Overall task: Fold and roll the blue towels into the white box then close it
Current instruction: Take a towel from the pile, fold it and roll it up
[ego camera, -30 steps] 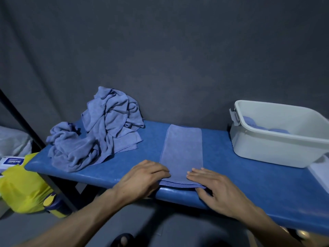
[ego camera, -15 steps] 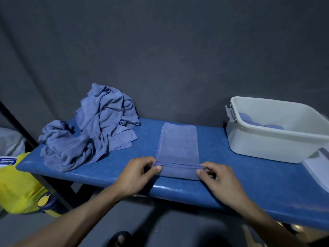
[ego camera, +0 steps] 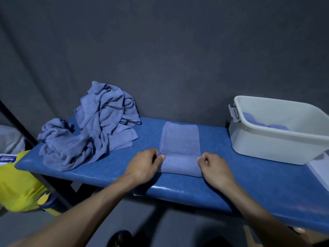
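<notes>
Both hands, left hand [ego camera: 142, 164] and right hand [ego camera: 214, 168], pinch the folded towel [ego camera: 179, 154] with curled fingers, so rolling has begun and must go evenly forward.

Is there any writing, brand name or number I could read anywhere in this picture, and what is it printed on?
White packet at the far left edge, above the yellow bag: it carries a blue label with white lettering, too small and blurred to read.
White box, towels and blue bench: no writing visible.
</notes>
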`<state>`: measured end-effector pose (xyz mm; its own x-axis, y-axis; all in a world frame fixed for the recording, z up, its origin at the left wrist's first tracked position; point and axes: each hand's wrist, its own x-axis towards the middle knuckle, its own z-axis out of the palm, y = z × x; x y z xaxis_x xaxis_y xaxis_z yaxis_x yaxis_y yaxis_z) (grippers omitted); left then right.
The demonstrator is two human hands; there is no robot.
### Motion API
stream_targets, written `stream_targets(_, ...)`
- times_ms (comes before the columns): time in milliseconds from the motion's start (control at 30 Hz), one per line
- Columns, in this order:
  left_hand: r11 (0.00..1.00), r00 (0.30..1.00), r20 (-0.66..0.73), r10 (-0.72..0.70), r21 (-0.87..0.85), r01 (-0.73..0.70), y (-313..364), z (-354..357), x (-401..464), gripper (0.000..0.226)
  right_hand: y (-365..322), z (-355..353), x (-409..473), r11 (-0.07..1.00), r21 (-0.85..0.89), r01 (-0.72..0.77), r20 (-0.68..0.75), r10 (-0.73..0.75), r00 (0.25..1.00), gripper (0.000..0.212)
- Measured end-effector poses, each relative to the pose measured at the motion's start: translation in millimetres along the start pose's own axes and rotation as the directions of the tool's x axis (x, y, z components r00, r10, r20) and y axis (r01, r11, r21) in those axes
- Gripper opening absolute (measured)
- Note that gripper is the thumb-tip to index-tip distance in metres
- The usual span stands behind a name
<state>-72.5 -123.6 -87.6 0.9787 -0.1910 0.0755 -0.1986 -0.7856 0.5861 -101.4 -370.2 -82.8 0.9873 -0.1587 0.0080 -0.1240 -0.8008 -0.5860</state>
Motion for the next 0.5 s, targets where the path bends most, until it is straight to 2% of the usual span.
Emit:
stream_targets(267, 0.966, 0.998, -0.028, -0.052, 0.253, 0.057, 15.4, 6.0, 2.5, 0.035, -4.9, 7.6, 1.9, 0.99, -0.142, -0.021, -0.041, 0.015, 0.999, 0.031)
stream_targets(367, 0.944, 0.997, -0.069, -0.037, 0.326, 0.058, 19.2, 6.3, 0.7, 0.031, -6.7, 9.3, 0.9, 0.98, -0.197, -0.005, -0.049, -0.005, 0.999, 0.016)
stream_targets(433, 0.945, 0.991, -0.131, 0.029, 0.326, 0.015, 19.4, 4.3, -1.2, 0.024, -8.9, 9.9, -1.7, 0.962, -0.272, 0.026, -0.086, -0.051, 0.995, 0.01)
stream_targets(500, 0.943, 0.956, -0.208, 0.207, 0.304, -0.138, 15.7, 0.7, -1.0, 0.018, -8.0, 12.9, -4.1, 0.923, -0.359, 0.14, -0.188, -0.218, 0.958, 0.019)
